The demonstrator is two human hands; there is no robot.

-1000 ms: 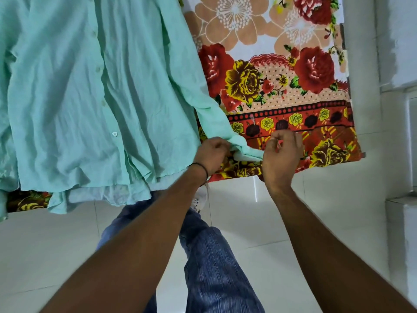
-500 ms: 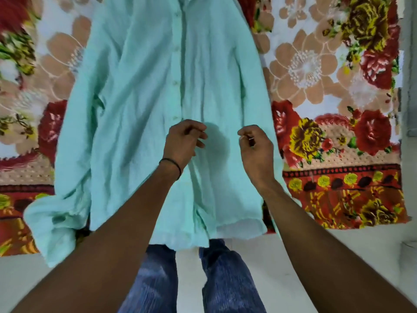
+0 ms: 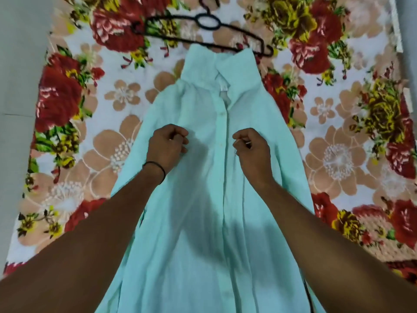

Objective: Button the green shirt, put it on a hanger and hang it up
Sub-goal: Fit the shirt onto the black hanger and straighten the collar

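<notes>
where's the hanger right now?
Top centre of the head view: the black hanger lies on the floral sheet, just beyond the collar of the green shirt.

single head cam, above the green shirt (image 3: 198, 256), tilted steeply down along it, close range, hanger (image 3: 206, 28) beyond its collar

A flowered spread (image 3: 112, 96) covers the surface, white ground crowded with big red roses (image 3: 58, 93), yellow blooms (image 3: 381, 111) and peach blossoms (image 3: 336, 159). Along its left edge runs plain grey floor (image 3: 20, 86).
</notes>
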